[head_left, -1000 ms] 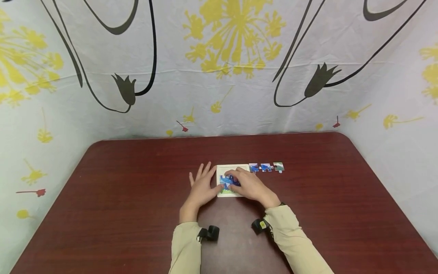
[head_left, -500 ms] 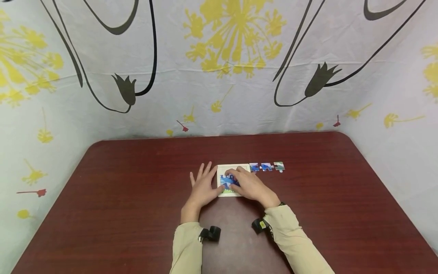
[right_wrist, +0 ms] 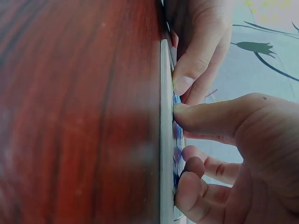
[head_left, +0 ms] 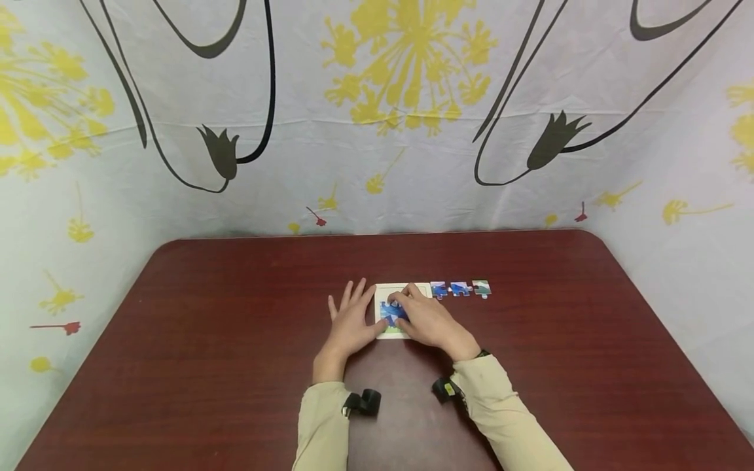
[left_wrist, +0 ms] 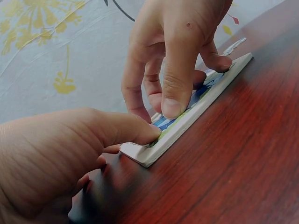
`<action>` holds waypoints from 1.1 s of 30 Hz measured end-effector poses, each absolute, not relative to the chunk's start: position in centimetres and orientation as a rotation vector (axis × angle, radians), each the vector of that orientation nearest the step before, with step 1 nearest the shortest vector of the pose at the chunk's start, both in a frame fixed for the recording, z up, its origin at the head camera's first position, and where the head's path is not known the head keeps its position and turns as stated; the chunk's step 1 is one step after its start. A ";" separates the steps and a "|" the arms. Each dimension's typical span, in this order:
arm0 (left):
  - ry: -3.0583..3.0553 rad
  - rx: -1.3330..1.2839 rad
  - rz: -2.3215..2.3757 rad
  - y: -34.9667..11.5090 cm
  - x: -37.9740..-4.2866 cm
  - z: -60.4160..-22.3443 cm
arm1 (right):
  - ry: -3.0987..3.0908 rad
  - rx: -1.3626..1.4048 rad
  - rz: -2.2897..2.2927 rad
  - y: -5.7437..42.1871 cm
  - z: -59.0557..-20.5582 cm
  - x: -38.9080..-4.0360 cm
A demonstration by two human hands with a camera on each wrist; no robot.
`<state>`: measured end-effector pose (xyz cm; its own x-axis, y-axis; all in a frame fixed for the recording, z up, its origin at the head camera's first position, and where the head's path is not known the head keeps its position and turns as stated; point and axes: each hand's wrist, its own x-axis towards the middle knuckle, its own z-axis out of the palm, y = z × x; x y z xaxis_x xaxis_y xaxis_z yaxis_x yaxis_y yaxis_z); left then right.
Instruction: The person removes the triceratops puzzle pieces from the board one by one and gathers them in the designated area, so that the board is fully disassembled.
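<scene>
A small jigsaw puzzle (head_left: 391, 313) with blue and green printing lies inside a white frame (head_left: 393, 286) on the table. My left hand (head_left: 349, 326) rests at the frame's left side with fingers spread and straight. Its thumb presses the puzzle's lower left part, as the left wrist view shows beside the white rim (left_wrist: 177, 128). Over the puzzle's right part, my right hand (head_left: 432, 320) has its fingers bent and its thumb down, holding a blue puzzle piece (right_wrist: 177, 135) against the tray. That hand hides much of the puzzle.
Three loose puzzle pieces (head_left: 459, 288) lie in a row at the frame's upper right. The dark red wooden table (head_left: 235, 340) has rounded far corners. Behind it hangs a white cloth (head_left: 283, 183) with yellow and grey plant prints.
Both hands keep nearly the same pose on the puzzle. The right hand's fingers shift only very slightly, and the head view has tilted a little.
</scene>
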<state>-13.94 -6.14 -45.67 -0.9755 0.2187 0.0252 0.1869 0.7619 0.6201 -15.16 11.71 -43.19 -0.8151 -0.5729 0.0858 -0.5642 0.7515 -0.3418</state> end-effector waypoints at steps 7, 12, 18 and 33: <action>2.904 0.338 1.028 -6.2 -14.0 -45.8 | 2.883 -0.933 -0.621 11.9 -43.2 -15.3; 2.900 0.335 1.033 -6.3 -13.9 -45.8 | 2.891 -0.925 -0.683 11.8 -43.3 -15.4; 2.903 0.346 1.053 -6.4 -13.9 -45.9 | 2.925 -0.977 -0.814 11.8 -43.7 -15.9; 2.870 0.333 1.081 -6.3 -13.6 -45.5 | 2.937 -0.872 -0.997 14.3 -41.9 -16.2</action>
<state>-13.65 -6.31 -45.49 -0.9751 0.2206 0.0225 0.1806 0.7315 0.6575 -16.16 14.29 -41.85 -0.8506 -0.4677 0.2403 -0.5174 0.6627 -0.5415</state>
